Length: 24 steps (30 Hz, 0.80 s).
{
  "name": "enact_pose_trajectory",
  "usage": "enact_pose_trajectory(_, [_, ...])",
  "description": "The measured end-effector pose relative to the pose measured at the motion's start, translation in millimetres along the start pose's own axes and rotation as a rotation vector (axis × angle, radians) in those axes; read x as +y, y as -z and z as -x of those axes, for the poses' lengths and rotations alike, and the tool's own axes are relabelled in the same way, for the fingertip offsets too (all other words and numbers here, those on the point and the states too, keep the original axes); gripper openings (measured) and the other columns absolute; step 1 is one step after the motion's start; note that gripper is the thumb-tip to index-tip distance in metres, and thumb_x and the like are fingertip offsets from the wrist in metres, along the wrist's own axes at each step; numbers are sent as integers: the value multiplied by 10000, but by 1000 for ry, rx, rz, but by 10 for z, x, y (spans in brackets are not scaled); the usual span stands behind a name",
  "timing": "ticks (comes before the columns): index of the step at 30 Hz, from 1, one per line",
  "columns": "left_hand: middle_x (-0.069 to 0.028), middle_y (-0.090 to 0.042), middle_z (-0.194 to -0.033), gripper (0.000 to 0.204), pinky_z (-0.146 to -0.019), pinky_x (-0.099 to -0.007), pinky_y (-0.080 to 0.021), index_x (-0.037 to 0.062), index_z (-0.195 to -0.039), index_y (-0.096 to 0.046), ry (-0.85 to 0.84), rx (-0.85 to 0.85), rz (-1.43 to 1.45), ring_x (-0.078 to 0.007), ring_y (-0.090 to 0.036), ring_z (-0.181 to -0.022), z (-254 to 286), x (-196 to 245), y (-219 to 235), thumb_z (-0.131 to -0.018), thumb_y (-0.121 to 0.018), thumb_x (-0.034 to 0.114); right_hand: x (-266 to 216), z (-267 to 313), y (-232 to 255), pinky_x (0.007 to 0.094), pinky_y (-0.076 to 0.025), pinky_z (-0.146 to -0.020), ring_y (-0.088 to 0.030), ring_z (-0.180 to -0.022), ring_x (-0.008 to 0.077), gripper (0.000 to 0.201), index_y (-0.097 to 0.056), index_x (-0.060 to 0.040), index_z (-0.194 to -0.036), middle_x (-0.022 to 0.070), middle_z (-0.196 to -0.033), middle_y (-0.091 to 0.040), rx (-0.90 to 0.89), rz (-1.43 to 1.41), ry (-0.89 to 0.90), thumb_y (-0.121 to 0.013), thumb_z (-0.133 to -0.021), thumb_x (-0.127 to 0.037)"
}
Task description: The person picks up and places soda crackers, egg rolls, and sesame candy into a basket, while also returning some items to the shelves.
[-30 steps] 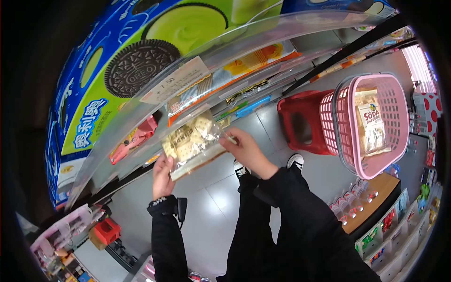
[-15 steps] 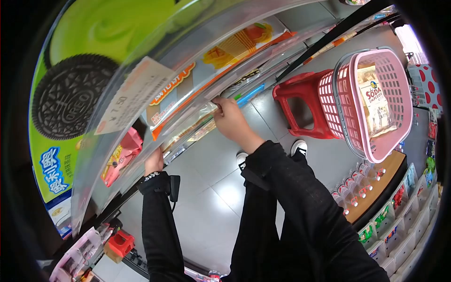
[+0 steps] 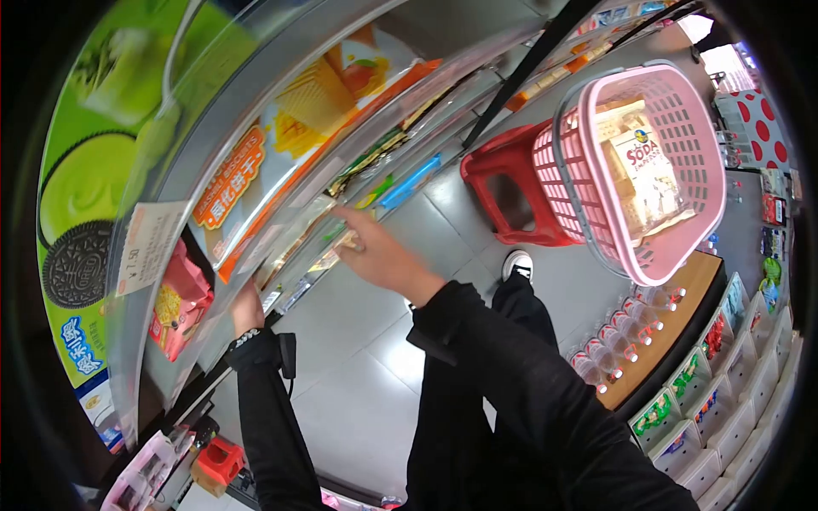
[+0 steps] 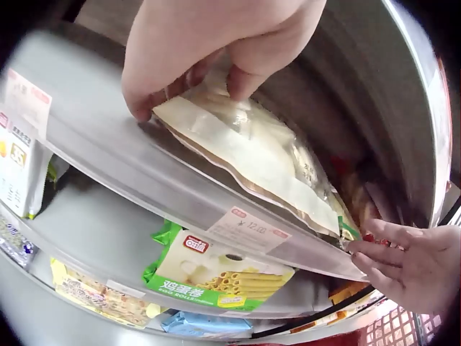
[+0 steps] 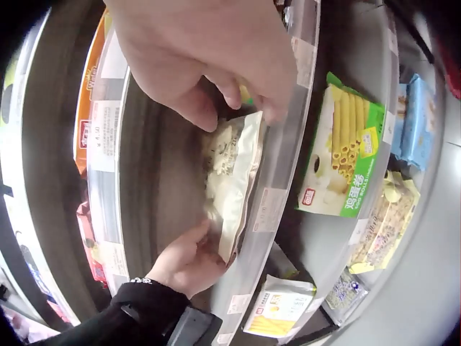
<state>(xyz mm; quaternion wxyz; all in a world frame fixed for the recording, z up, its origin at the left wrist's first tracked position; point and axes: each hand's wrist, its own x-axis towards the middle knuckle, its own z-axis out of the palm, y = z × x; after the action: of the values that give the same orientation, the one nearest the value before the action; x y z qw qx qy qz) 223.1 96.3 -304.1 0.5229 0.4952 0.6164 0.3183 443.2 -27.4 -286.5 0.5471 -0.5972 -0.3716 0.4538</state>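
A clear packet of pale crackers (image 5: 232,176) lies on a shelf, its flat cream-coloured edge along the shelf's front lip. My left hand (image 3: 248,310) grips one end of it; in the left wrist view the thumb and fingers curl around that end of the packet (image 4: 252,155). At the other end is my right hand (image 3: 385,257), with fingers loosely extended and fingertips close by the packet's edge. In the head view the shelves above mostly hide the packet.
Egg roll packs (image 4: 223,274) sit on the shelf below. Above are a waffle biscuit box (image 3: 298,128) and a pink pack (image 3: 181,302). A pink basket (image 3: 592,196) holding a soda cracker bag (image 3: 639,170) stands on a red stool (image 3: 511,175) to the right. Bottles (image 3: 618,336) line a wooden ledge.
The cracker packet, held in both hands in front of the shelves, has moved in onto the shelf. My right hand has since drawn back from its end. The head view has shifted.
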Motion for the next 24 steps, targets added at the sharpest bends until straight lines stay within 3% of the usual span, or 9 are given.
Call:
enact_pose_trajectory(2, [-95, -420, -1189, 418, -911, -279, -300, -25, -1159, -381, 49, 50, -94, -159, -399, -1078, 261, 283, -186, -815, -517, 169, -76, 189, 134, 305, -402, -795, -430, -1030, 206, 463, -371, -58, -1168, 89, -1192, -371, -27, 16, 3, -544, -740, -46])
enact_pose_trajectory(4, [-127, -395, -1212, 452, -921, -289, -293, -46, -1186, -337, -134, 30, -217, -176, -375, -1111, 476, 331, -226, -819, -504, 159, -215, 402, 286, 306, -403, -793, -440, -1018, 195, 445, -378, -66, -1160, 79, -1187, -374, -54, 26, 10, -544, -747, -55])
enact_pose_trajectory(6, [-131, -393, -1209, 441, -929, -312, -288, -38, -1192, -336, -268, 272, -363, -206, -384, -1106, 690, 42, -219, -820, -490, 141, -403, 658, 510, 299, -407, -784, -469, -977, 175, 402, -406, -71, -1126, 73, -1140, -414, -159, -98, -142, -539, -748, -41])
enact_pose_trajectory(8, [-132, -385, -1207, 397, -926, -308, -295, -32, -1189, -335, -238, 272, -229, -207, -380, -1112, 1194, 190, -468, -818, -444, 59, -619, 899, 786, 276, -419, -714, -501, -878, 175, 361, -436, -50, -1071, 85, -1040, -457, -245, -68, -131, -547, -728, -30])
enact_pose_trajectory(12, [-116, -475, -1093, 315, -868, -281, -356, -18, -1109, -420, -120, 75, -107, -183, -459, -1011, 2008, 377, -1088, -795, -394, -28, -1129, 1309, 1459, 282, -427, -708, -524, -825, 176, 289, -481, -26, -1021, 82, -919, -522, -300, 47, -60, -542, -739, -25])
enact_pose_trajectory(14, [-99, -516, -1017, 275, -811, -263, -392, -12, -1059, -461, -143, -144, -11, -165, -509, -915, 2292, 522, -1474, -790, -404, -31, -1356, 1432, 1879, 254, -410, -759, -516, -842, 137, 299, -494, -10, -1033, 72, -978, -510, -237, 80, -147, -535, -738, 8])
enact_pose_trajectory(18, [-80, -522, -972, 199, -770, -256, -404, -6, -1007, -478, -145, -492, 50, -140, -516, -866, 2729, 951, -2285, -826, -394, -4, -1434, 1377, 2909, 217, -420, -661, -510, -733, 103, 235, -501, -3, -988, 59, -843, -539, 76, 343, -261, -492, -753, -14])
enact_pose_trajectory(22, [-92, -521, -949, 232, -747, -245, -408, -14, -1016, -473, -298, -678, 66, -147, -526, -861, 2943, 1357, -2991, -793, -412, -35, -1051, 1245, 4128, 294, -436, -685, -559, -809, 215, 288, -490, 18, -1007, 143, -884, -571, 259, 741, -221, -513, -734, -69])
enact_pose_trajectory(24, [-109, -516, -972, 278, -754, -254, -407, -16, -1046, -450, -388, -724, 87, -157, -523, -881, 2994, 1423, -3290, -771, -431, -48, -965, 1196, 4558, 348, -425, -720, -541, -881, 304, 324, -482, 34, -1007, 205, -951, -549, 207, 1044, -239, -534, -718, -102])
